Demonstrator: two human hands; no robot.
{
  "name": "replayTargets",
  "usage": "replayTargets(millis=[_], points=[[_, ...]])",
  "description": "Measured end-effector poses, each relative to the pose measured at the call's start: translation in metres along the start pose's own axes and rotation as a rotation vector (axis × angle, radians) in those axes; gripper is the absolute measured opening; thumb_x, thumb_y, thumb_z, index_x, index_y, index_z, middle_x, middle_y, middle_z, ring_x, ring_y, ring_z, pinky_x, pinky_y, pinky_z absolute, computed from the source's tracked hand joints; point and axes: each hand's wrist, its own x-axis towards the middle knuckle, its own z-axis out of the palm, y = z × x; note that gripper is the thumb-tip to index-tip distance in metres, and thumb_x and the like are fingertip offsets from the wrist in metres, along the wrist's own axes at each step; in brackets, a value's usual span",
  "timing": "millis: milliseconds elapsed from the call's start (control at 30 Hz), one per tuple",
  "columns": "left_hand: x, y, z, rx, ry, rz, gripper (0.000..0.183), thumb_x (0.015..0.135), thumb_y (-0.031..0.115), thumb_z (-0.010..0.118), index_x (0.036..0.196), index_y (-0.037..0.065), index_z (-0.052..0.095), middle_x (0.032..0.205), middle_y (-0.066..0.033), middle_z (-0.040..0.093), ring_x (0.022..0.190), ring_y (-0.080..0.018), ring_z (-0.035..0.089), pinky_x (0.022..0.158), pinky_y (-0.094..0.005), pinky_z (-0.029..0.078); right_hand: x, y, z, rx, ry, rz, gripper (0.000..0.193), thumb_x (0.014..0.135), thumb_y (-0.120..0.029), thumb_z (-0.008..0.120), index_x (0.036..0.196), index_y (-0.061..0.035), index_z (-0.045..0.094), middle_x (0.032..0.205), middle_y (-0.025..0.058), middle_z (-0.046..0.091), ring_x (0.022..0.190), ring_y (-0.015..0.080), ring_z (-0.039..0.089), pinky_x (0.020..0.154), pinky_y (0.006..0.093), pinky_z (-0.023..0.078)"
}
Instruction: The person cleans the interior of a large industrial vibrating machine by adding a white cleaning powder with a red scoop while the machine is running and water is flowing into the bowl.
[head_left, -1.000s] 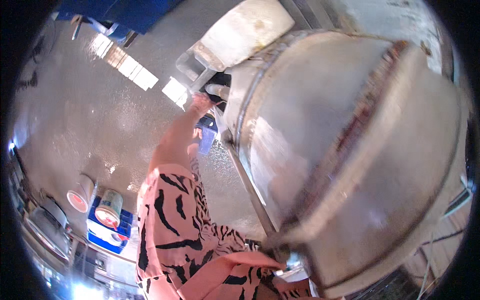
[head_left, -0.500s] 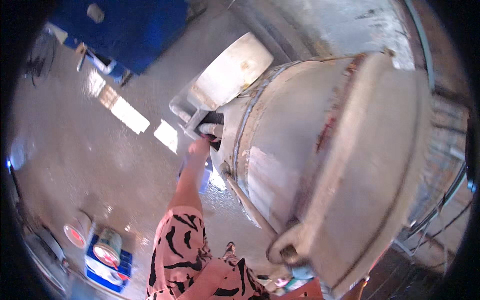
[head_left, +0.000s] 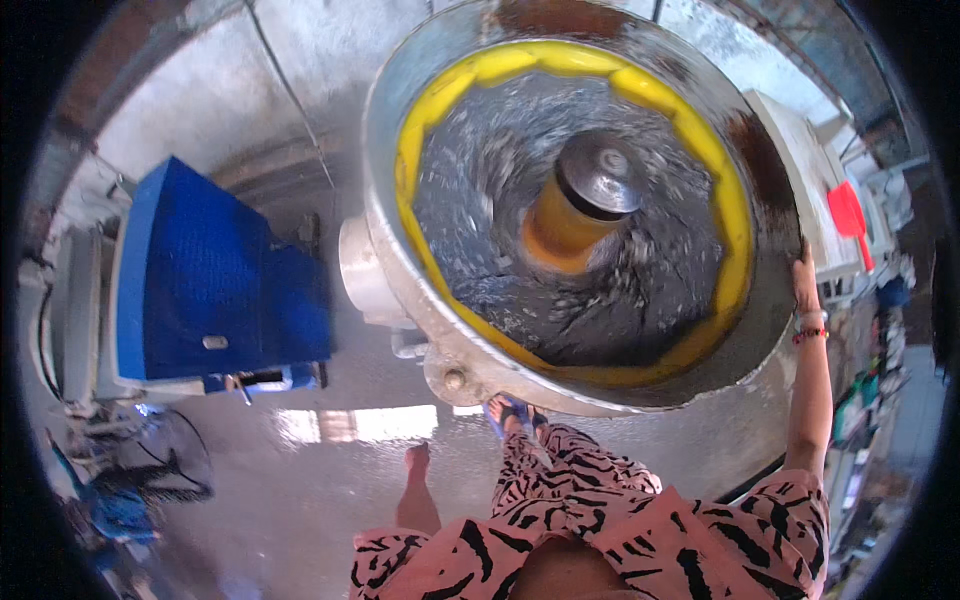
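A large round metal tub [head_left: 395, 268] fills the upper middle, its inside toward me. It has a scalloped yellow lining [head_left: 735, 235] and a central post [head_left: 560, 228] with a shiny metal cap. Around the post lies a dark grey mass of small wet pieces [head_left: 480, 160], streaked as if swirling. My right hand [head_left: 805, 282], with bracelets at the wrist, grips the tub's right rim; part of its fingers is hidden behind the edge. My left hand [head_left: 418, 460] hangs low over the floor, left of my feet and apart from the tub. Its fingers are too small to make out.
A blue machine housing [head_left: 220, 290] stands on the left, with a black fan-like guard [head_left: 175, 460] below it. Beyond the tub's right rim, a red scoop [head_left: 848, 222] rests on a pale surface. The wet grey floor [head_left: 330, 470] reflects light.
My left hand has left the opening at the tub's outer side and hangs down. The tub's inside now faces me, and my right hand has come into view on its rim.
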Motion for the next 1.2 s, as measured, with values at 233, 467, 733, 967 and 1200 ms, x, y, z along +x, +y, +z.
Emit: replayTargets(millis=[233,467,733,967,1200], points=[[-0.148,0.295,-0.165,-0.850,0.410,0.731,0.067,0.088,0.050,0.029,0.133,0.001,0.021,0.137,-0.0172,0.024,0.126,-0.0266,0.024,0.103,-0.0380,0.018,-0.020,-0.027,0.035,-0.018,0.184,0.025,0.053,0.078,-0.002,0.046,0.128,0.0016,0.028,0.126,0.0169,0.040,0.116,0.0231,0.037,0.096,0.0288,0.028],[-0.326,0.567,-0.251,-0.369,0.259,1.121,0.076,0.086,0.050,0.039,0.133,-0.003,0.014,0.138,-0.0191,0.021,0.128,-0.0243,0.021,0.103,-0.0294,0.016,0.005,0.010,0.023,-0.059,0.328,-0.013,0.055,0.075,0.000,0.041,0.128,0.0011,0.027,0.127,0.0207,0.038,0.121,0.0285,0.034,0.100,0.0304,0.024],[-0.259,0.615,-0.257,-0.013,0.403,1.004,0.039,0.066,0.015,0.063,0.095,-0.011,0.056,0.089,-0.0182,0.062,0.082,-0.0252,0.060,0.074,-0.0341,0.045,-0.022,-0.031,0.020,-0.096,0.322,0.069,0.057,0.072,-0.004,0.042,0.127,0.0035,0.027,0.122,0.0280,0.039,0.119,0.0340,0.035,0.100,0.0353,0.027],[-0.258,0.612,-0.270,-0.040,0.367,0.903,0.036,0.059,0.006,0.062,0.090,-0.011,0.058,0.086,-0.0206,0.062,0.080,-0.0267,0.060,0.073,-0.0360,0.046,0.001,-0.026,0.032,-0.096,0.291,0.131,0.056,0.070,0.000,0.043,0.124,0.0051,0.030,0.123,0.0256,0.039,0.118,0.0342,0.035,0.100,0.0348,0.028],[-0.255,0.621,-0.260,0.320,0.679,0.867,0.042,0.062,0.022,0.064,0.086,-0.012,0.058,0.087,-0.0265,0.060,0.088,-0.0315,0.059,0.078,-0.0381,0.043,-0.008,-0.017,0.024,-0.068,0.336,0.078,0.057,0.069,0.000,0.041,0.125,0.0048,0.030,0.120,0.0275,0.042,0.118,0.0337,0.037,0.099,0.0337,0.029]])
